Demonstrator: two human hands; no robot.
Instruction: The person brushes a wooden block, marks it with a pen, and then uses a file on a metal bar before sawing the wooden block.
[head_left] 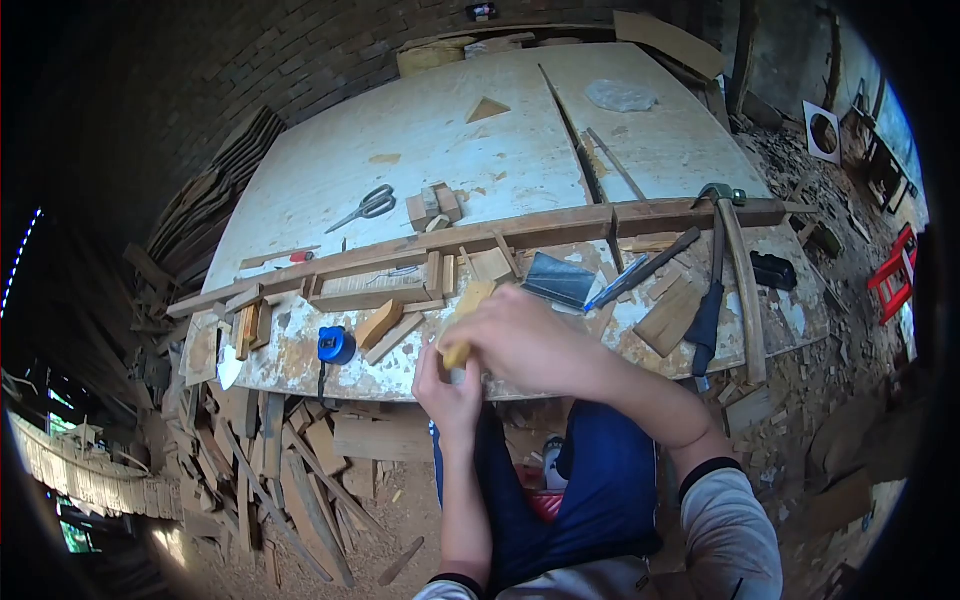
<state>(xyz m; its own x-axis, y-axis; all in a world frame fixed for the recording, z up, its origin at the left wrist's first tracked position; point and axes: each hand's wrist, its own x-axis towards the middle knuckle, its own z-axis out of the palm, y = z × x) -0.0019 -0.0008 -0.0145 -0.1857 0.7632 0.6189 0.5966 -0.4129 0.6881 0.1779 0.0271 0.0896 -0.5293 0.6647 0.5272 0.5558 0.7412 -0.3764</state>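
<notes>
Just beyond your hands, a long wooden bar (pixel 450 243) crosses the table, with scissors (pixel 376 203) behind it. A blue tape measure (pixel 336 345) sits to the left; a hammer (pixel 741 275) lies across the bar to the right. The table (pixel 340 140) is worn and patchy, with a brick wall (pixel 230 85) behind. The wooden piece (pixel 456 355) is at the near edge—its long axis is partly hidden. Your left hand (pixel 447 393) closes round it; your right hand (pixel 530 335) curls over it—its grip unclear.
</notes>
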